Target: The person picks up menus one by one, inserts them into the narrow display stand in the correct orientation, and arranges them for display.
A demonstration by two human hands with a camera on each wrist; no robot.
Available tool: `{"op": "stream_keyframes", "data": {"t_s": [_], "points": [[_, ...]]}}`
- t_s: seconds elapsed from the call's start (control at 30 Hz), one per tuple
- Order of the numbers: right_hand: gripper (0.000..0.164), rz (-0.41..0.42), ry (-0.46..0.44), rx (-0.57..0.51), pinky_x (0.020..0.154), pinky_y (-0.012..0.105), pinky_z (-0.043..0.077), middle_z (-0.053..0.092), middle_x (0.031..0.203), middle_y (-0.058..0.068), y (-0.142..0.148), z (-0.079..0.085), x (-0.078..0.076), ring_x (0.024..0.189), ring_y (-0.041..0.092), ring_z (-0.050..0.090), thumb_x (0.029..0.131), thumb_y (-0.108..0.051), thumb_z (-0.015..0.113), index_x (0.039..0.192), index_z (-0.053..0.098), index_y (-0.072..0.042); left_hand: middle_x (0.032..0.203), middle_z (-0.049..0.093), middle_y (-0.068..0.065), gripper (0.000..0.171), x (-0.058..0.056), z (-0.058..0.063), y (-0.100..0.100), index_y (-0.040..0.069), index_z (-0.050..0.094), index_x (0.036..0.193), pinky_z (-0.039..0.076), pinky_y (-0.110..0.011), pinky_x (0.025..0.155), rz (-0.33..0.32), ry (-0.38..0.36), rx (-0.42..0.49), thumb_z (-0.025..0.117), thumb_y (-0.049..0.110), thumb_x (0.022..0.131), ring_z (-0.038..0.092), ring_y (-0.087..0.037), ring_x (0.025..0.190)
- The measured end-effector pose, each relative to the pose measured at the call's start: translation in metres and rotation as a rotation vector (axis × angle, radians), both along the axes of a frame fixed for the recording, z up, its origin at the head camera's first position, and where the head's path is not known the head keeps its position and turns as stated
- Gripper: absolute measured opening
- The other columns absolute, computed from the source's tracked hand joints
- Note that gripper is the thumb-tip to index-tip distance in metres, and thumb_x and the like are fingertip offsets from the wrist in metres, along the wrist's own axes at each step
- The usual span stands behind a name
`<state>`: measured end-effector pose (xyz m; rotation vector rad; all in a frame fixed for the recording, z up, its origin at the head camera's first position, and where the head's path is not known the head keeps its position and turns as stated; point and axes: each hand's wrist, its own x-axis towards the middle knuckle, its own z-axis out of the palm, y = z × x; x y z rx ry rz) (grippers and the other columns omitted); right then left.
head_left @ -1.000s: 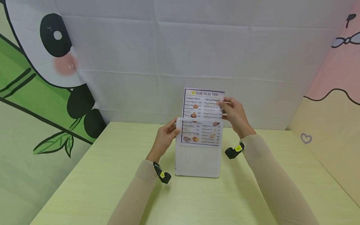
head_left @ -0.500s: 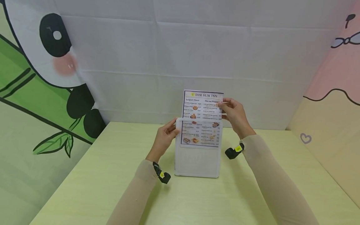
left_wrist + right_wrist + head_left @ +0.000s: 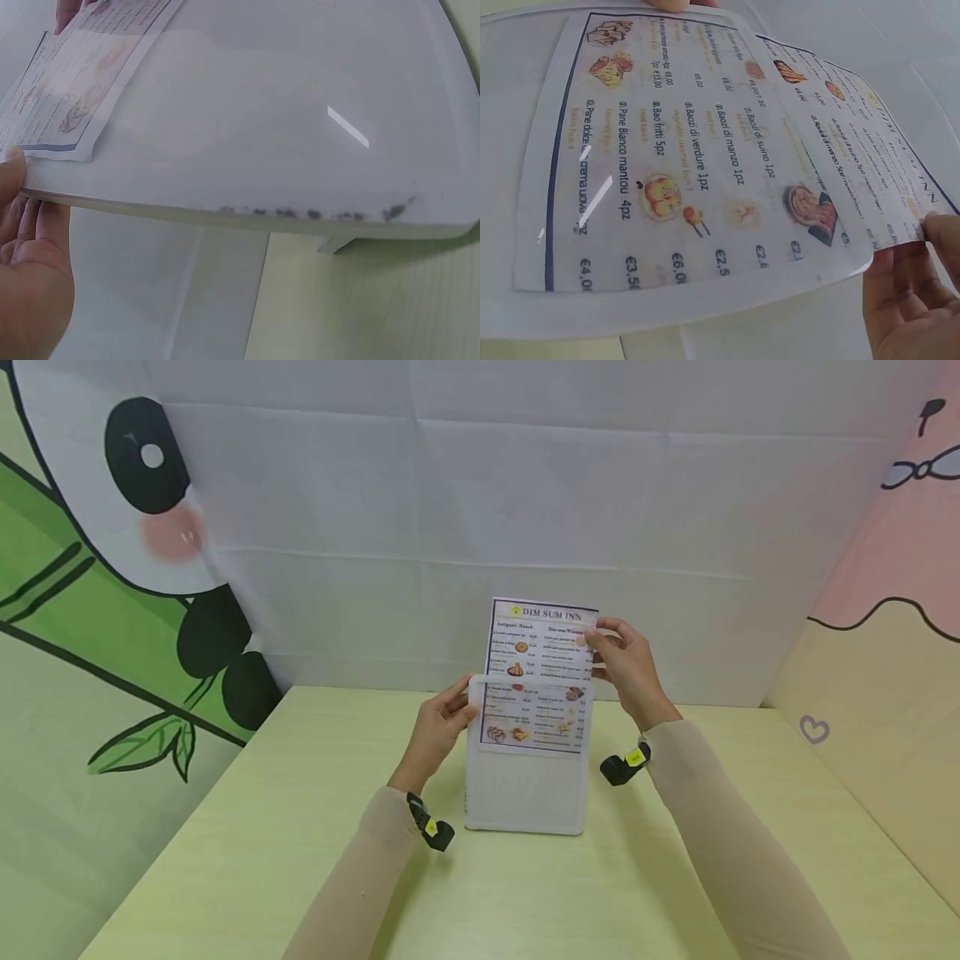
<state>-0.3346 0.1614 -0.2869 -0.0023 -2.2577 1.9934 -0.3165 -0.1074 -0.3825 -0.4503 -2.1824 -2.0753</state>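
A printed menu sheet point(image 3: 542, 639) headed "DIM SUM INN" stands partly inside a clear-fronted white display holder point(image 3: 525, 793). Its lower half shows through the clear front, while the upper half sticks out above the holder's top edge. My left hand point(image 3: 442, 727) grips the holder's upper left edge, thumb in front and fingers behind, as the left wrist view also shows. With thumb and fingers, my right hand point(image 3: 630, 668) pinches the right edge of the menu above the holder. In the right wrist view the menu point(image 3: 705, 157) bends slightly where it leaves the holder.
The holder rests on a pale yellow-green table point(image 3: 315, 827). Behind it rises a white creased backdrop point(image 3: 525, 493). Cartoon-printed panels stand at the left point(image 3: 165, 677) and right point(image 3: 870, 693). A foot or support point(image 3: 335, 244) shows under the holder in the left wrist view.
The menu sheet shifts only slightly, a little down and then a touch back up at its top. Both hands keep their hold in nearly the same places.
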Motion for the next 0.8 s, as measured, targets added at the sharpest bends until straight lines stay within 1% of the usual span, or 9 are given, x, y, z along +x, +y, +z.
{"op": "stream_keyframes", "data": {"t_s": [0.1, 0.4, 0.6, 0.8], "points": [[0.036, -0.009, 0.004, -0.004, 0.076, 0.026, 0.054, 0.063, 0.1, -0.001, -0.0003, 0.0001, 0.0002, 0.089, 0.019, 0.059, 0.097, -0.033, 0.058, 0.128, 0.053, -0.017, 0.135, 0.057, -0.018, 0.055, -0.0003, -0.0009, -0.0002, 0.009, 0.041, 0.146, 0.054, -0.027, 0.09, -0.006, -0.005, 0.006, 0.058, 0.003, 0.094, 0.059, -0.027, 0.117], [0.029, -0.029, 0.004, -0.014, 0.076, 0.023, 0.054, 0.06, 0.105, 0.0, -0.0016, -0.0006, -0.0001, 0.094, 0.021, 0.059, 0.096, -0.03, 0.059, 0.12, 0.056, -0.014, 0.135, 0.057, -0.018, 0.054, 0.0013, -0.0011, -0.0014, 0.009, 0.041, 0.146, 0.054, -0.023, 0.087, -0.008, 0.014, 0.002, 0.058, 0.005, 0.095, 0.059, -0.026, 0.116], [0.026, -0.021, 0.003, -0.024, 0.076, 0.023, 0.054, 0.06, 0.103, -0.002, -0.0021, -0.0026, 0.0, 0.092, 0.018, 0.058, 0.096, -0.028, 0.06, 0.118, 0.057, -0.014, 0.134, 0.057, -0.019, 0.054, 0.0011, -0.0013, -0.0013, 0.008, 0.041, 0.146, 0.054, -0.024, 0.087, -0.008, 0.013, 0.011, 0.058, 0.004, 0.095, 0.06, -0.026, 0.116], [0.023, -0.008, 0.007, -0.028, 0.074, 0.022, 0.054, 0.06, 0.101, -0.003, -0.0017, -0.0041, 0.0016, 0.094, 0.019, 0.058, 0.097, -0.026, 0.059, 0.116, 0.058, -0.014, 0.133, 0.057, -0.02, 0.054, 0.001, -0.0011, -0.0006, 0.006, 0.041, 0.146, 0.055, -0.024, 0.087, -0.013, 0.023, 0.016, 0.057, 0.003, 0.095, 0.06, -0.024, 0.114]]}}
